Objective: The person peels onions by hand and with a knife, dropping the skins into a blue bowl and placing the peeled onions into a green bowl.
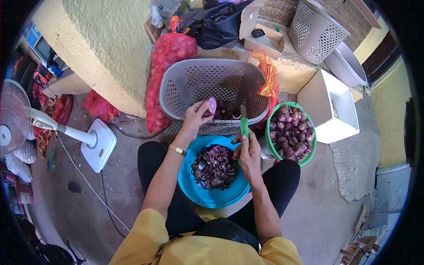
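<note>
My left hand (194,118) grips a peeled purple onion (210,106) over the near rim of a tall grey perforated basket (176,75). In my right hand (248,152) is a green-handled knife (244,125), its blade pointing up at the basket's rim. More onions lie at the bottom of that basket, partly hidden. Below my hands, between my legs, a blue basin (190,187) holds a heap of onion skins and trimmings (215,168). To the right stands a green-rimmed basket (314,143) full of unpeeled onions (291,132).
Red mesh sacks (170,57) of onions lean beside the grey basket. A white standing fan (95,139) is on the left, its cable along the floor. At the right are a white box (329,108) and another grey perforated basket (316,33).
</note>
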`<state>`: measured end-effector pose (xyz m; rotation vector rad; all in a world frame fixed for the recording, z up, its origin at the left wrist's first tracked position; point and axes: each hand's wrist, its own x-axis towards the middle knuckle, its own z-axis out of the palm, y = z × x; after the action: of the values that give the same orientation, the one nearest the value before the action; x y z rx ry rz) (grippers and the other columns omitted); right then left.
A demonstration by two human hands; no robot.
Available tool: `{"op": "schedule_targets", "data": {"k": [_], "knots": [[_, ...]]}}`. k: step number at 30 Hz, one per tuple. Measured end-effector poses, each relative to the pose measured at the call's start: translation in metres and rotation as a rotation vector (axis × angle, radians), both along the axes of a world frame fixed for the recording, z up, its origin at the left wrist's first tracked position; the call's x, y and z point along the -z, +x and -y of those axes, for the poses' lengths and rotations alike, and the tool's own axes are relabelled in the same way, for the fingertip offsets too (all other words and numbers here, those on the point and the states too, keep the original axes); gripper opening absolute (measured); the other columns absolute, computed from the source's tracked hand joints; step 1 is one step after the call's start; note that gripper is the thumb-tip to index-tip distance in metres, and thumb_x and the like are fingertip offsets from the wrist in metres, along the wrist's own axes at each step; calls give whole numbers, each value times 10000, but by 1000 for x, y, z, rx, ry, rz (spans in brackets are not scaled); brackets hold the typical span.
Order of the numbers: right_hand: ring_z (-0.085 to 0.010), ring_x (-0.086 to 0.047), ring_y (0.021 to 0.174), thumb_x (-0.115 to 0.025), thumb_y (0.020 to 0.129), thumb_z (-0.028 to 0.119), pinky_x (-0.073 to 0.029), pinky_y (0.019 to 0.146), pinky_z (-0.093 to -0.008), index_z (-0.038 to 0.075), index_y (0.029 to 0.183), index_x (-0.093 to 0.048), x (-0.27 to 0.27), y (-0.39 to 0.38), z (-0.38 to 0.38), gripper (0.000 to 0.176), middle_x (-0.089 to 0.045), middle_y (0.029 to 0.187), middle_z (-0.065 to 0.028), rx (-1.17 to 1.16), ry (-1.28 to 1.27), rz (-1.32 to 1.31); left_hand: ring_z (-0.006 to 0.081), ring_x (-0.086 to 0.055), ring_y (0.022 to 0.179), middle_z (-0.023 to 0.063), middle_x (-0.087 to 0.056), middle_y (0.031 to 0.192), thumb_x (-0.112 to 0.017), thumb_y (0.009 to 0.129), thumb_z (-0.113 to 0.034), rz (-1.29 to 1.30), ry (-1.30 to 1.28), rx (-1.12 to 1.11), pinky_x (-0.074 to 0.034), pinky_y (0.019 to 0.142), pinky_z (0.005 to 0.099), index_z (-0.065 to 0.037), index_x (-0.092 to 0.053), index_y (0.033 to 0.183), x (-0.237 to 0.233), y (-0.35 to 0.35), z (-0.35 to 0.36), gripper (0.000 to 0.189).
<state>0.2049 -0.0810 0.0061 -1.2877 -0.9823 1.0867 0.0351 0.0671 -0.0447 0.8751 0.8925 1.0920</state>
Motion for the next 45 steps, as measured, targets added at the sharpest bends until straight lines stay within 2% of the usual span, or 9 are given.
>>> {"op": "schedule_targets", "data": {"k": [8, 11, 15, 20, 23, 31, 40, 43, 45], "knots": [[-45, -499, 532, -399, 1094, 274, -424, 490, -206, 47, 1429, -436, 15, 3, 2, 407, -613, 910, -51, -6, -61, -8, 339, -688, 931, 180, -650, 1146, -516, 1033, -369, -325, -167, 26, -586, 886, 458, 54, -553, 1246, 40, 36, -74, 475], [-48, -510, 553, -400, 1093, 269, -442, 505, -209, 50, 1436, -433, 20, 2, 4, 408, -614, 918, -47, -25, -67, 15, 403, -690, 915, 226, -604, 1245, -497, 1040, -375, -81, -466, 27, -580, 885, 483, 65, -496, 1284, 74, 40, -88, 504], [-57, -538, 652, -415, 1089, 272, -481, 545, -235, 56, 1294, -512, 26, 1, 2, 313, -609, 936, -26, -61, -78, 7, 421, -625, 1101, 238, -523, 1360, -516, 1033, -374, -251, -172, -42, -512, 1009, 480, 76, -319, 1445, 62, 38, -77, 640], [-59, -481, 583, -413, 1084, 366, -436, 510, -228, 66, 1227, -549, 12, 1, 5, 358, -506, 800, 9, -94, -213, -164, 204, -605, 1055, 103, -607, 1246, -584, 1006, -382, -610, 47, 380, -514, 889, 353, -30, -519, 1386, -8, 0, -55, 522], [-61, -434, 526, -391, 1084, 411, -385, 475, -229, 70, 1209, -571, 10, 4, 11, 406, -479, 763, 12, -145, -270, -182, 179, -637, 937, 101, -675, 1055, -640, 967, -346, -720, 359, 313, -508, 853, 317, 10, -641, 1221, -28, -19, -24, 437], [-69, -416, 493, -381, 1082, 435, -360, 444, -236, 71, 1203, -582, 11, 2, 21, 433, -477, 750, 9, -191, -254, -188, 129, -600, 1027, 52, -669, 1057, -729, 907, -233, -408, 180, 310, -492, 865, 285, -9, -671, 1136, -29, -21, 70, 325], [-69, -430, 488, -410, 1074, 441, -377, 438, -236, 81, 914, -501, 3, 1, 22, 405, -477, 720, 4, -193, -224, -122, 89, -600, 859, -8, -681, 926, -736, 899, -188, -245, 123, 293, -481, 803, 265, -1, -715, 999, -19, -26, 67, 213], [-70, -430, 493, -419, 1071, 445, -381, 440, -242, 72, 918, -509, 8, 9, 19, 413, -479, 717, 2, -141, -190, -116, 144, -634, 939, 53, -695, 1050, -771, 865, -211, -562, 259, 391, -496, 824, 306, -1, -724, 922, -26, -39, 64, 223], [-66, -430, 502, -425, 1070, 440, -385, 444, -245, 72, 918, -508, 9, 12, 19, 406, -478, 716, 4, -150, -177, -108, 246, -662, 943, 116, -690, 1001, -788, 833, -257, -1096, 489, 460, -506, 842, 374, -18, -739, 904, -29, -39, 71, 254]]}}
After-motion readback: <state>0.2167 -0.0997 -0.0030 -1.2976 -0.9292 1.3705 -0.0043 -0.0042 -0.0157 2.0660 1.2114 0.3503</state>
